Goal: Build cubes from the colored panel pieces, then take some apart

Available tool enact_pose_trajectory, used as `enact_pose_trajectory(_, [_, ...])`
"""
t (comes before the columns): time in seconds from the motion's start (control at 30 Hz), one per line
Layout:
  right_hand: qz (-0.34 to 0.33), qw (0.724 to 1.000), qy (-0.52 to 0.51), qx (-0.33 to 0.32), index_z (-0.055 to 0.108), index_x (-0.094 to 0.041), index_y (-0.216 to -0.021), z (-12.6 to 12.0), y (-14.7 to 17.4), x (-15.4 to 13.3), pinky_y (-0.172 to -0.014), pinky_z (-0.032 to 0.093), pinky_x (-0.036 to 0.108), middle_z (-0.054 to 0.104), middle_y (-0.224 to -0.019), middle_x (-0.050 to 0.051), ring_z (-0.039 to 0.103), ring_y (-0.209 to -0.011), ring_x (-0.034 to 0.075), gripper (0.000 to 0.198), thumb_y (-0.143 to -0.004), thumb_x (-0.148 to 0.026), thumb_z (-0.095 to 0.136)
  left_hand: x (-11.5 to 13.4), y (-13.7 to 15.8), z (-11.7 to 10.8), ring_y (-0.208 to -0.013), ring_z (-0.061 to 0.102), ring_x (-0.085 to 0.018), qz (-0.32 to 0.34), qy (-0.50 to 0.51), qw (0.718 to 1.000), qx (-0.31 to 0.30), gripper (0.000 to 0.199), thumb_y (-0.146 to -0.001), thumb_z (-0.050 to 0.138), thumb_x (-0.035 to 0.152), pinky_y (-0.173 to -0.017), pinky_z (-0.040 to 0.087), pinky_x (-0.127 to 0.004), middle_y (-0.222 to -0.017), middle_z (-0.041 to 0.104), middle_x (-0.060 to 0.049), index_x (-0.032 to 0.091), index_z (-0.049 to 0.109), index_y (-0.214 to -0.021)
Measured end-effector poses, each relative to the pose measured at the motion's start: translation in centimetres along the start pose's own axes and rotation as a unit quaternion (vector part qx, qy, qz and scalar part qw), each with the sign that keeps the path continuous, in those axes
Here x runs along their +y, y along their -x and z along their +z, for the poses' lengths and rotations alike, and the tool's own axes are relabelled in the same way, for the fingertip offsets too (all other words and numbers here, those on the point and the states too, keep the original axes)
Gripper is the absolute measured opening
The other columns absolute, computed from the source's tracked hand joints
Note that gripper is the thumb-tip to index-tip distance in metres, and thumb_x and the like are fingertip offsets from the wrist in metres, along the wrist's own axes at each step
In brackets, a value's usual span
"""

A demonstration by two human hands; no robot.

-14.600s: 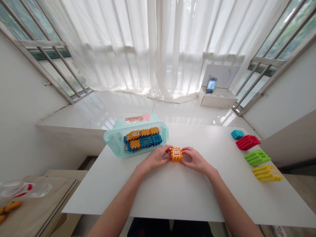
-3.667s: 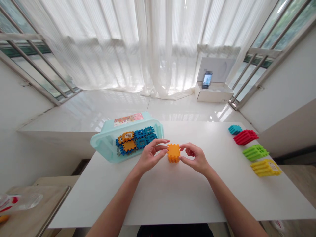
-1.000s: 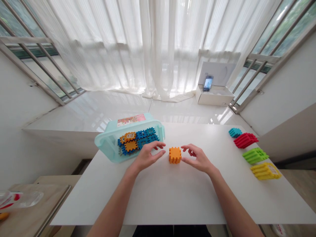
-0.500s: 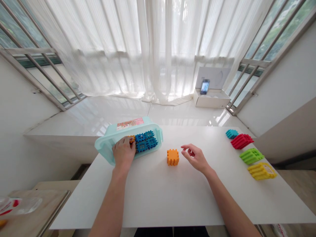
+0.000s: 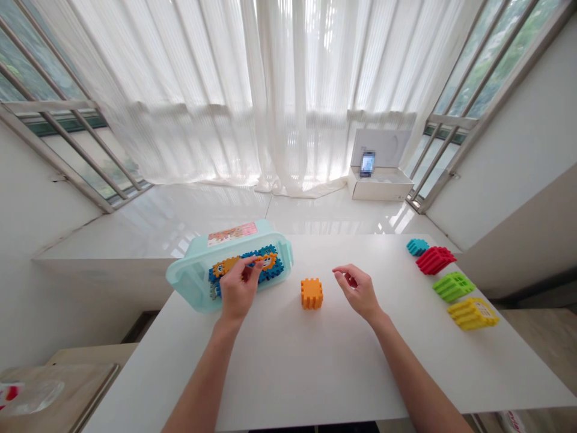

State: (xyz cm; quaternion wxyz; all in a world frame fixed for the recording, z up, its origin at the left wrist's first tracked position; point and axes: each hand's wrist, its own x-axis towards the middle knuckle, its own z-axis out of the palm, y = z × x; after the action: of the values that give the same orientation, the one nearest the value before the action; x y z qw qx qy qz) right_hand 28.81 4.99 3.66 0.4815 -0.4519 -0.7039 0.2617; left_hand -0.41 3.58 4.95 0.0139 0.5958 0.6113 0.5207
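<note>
Starting left: pale green bin (image 5: 187, 279) is apparently lying on its side, mouth facing the person, likely for easy reaching; blue pieces (image 5: 273, 273) are showing inside. Left hand (image 5: 238, 291) is pinching an orange piece (image 5: 269, 261) at the bin's mouth, fingers clamping its edge, probably leaving its face free. Orange stack (image 5: 312, 294) is sitting on the tabletop (image 5: 288, 367) between the hands, touching neither, probably central so both can reach. Right hand (image 5: 359, 291) is hovering near it, fingers curling, holding nothing I'm seeing; can't tell if thumb and forefinger are touching. Far right, teal stack (image 5: 417, 247), red stack (image 5: 436, 261), green stack (image 5: 453, 287), yellow stack (image 5: 473, 314) are lying in a row, seemingly sorted by colour. Pieces are looking plastic, squarish, notch-edged; orange piece is showing white, likely a window; bin walls are looking smooth, cloudy.
</note>
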Motion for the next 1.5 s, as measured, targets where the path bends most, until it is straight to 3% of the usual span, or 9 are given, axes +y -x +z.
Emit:
enact_pose_trajectory(0.13, [-0.017,1.000,-0.012,-0.001,0.068,-0.020,-0.089,0.2,0.2,-0.2,-0.056,0.041,0.027,0.062,-0.077,0.002,0.044,-0.059,0.012,0.016,-0.092,-0.030,0.055,1.2,1.0,1.1,-0.080,0.070,-0.017,0.061,0.147,0.985,-0.070,0.016,-0.088,0.065,0.033,-0.074,0.055,-0.028,-0.090,0.072,-0.004,0.019,0.067,-0.095])
enact_pose_trajectory(0.23, [-0.036,0.999,-0.028,-0.024,0.068,-0.021,-0.091,0.5,0.5,-0.6,-0.056,0.041,0.027,0.063,-0.079,0.002,0.044,-0.059,0.012,0.014,-0.091,-0.029,0.057,2.0,1.7,1.6,-0.098,0.069,-0.018,0.130,0.171,0.972,-0.093,0.009,-0.086,0.067,0.025,-0.088,0.055,-0.031,-0.105,0.072,-0.006,0.020,0.069,-0.094])
enact_pose_trajectory(0.33, [-0.050,0.996,-0.044,-0.065,0.067,-0.022,-0.098,0.9,0.8,-1.1,-0.057,0.042,0.027,0.065,-0.083,0.002,0.044,-0.060,0.012,0.013,-0.088,-0.029,0.062,2.9,2.4,2.0,-0.100,0.069,-0.018,0.157,0.179,0.965,-0.106,0.015,-0.084,0.069,0.020,-0.091,0.056,-0.032,-0.110,0.071,-0.006,0.022,0.070,-0.099])
enact_pose_trajectory(0.5, [-0.043,0.992,-0.074,-0.096,0.063,-0.026,-0.116,1.3,1.1,-1.4,-0.056,0.042,0.026,0.068,-0.099,0.003,0.042,-0.060,0.011,0.036,-0.081,-0.029,0.071,3.9,3.1,2.4,-0.101,0.070,-0.019,0.156,0.207,0.954,-0.153,0.021,-0.083,0.070,0.017,-0.090,0.057,-0.033,-0.111,0.072,-0.007,0.023,0.072,-0.103])
enact_pose_trajectory(0.67, [-0.020,0.988,-0.096,-0.118,0.066,-0.026,-0.111,1.1,1.0,-1.5,-0.054,0.039,0.026,0.066,-0.093,0.002,0.039,-0.059,0.010,0.029,-0.082,-0.028,0.071,3.8,3.0,2.3,-0.107,0.068,-0.021,0.125,0.237,0.938,-0.218,0.027,-0.082,0.070,0.017,-0.097,0.055,-0.036,-0.117,0.070,-0.009,0.023,0.072,-0.108])
enact_pose_trajectory(0.83, [-0.009,0.989,-0.093,-0.115,0.066,-0.026,-0.107,0.8,0.9,-1.6,-0.055,0.037,0.026,0.064,-0.091,0.001,0.036,-0.059,0.011,0.026,-0.081,-0.026,0.071,3.4,2.5,1.6,-0.120,0.061,-0.025,0.050,0.315,0.891,-0.325,0.037,-0.081,0.072,0.022,-0.101,0.053,-0.040,-0.130,0.063,-0.011,0.021,0.068,-0.118])
enact_pose_trajectory(0.9, [-0.005,0.990,-0.085,-0.116,0.066,-0.025,-0.105,0.8,0.8,-1.6,-0.055,0.037,0.026,0.065,-0.091,0.001,0.036,-0.059,0.011,0.024,-0.082,-0.026,0.070,3.4,2.3,1.6,-0.117,0.062,-0.025,0.024,0.324,0.888,-0.327,0.031,-0.082,0.072,0.024,-0.099,0.055,-0.040,-0.127,0.065,-0.011,0.020,0.070,-0.113])
enact_pose_trajectory(1.03, [-0.005,0.990,-0.067,-0.123,0.067,-0.025,-0.103,0.9,0.8,-1.3,-0.054,0.037,0.026,0.066,-0.091,0.001,0.037,-0.058,0.011,0.022,-0.081,-0.028,0.070,3.3,2.1,1.7,-0.106,0.067,-0.022,0.033,0.280,0.912,-0.298,0.019,-0.082,0.072,0.026,-0.097,0.055,-0.038,-0.113,0.071,-0.009,0.019,0.073,-0.100])
enact_pose_trajectory(1.5, [-0.008,0.988,-0.019,-0.152,0.066,-0.024,-0.106,0.3,0.6,-1.0,-0.057,0.040,0.026,0.063,-0.087,0.001,0.038,-0.060,0.011,0.026,-0.080,-0.028,0.070,3.2,2.1,1.8,-0.108,0.066,-0.021,0.071,0.216,0.921,-0.315,0.017,-0.084,0.069,0.026,-0.099,0.051,-0.038,-0.113,0.071,-0.007,0.021,0.071,-0.101])
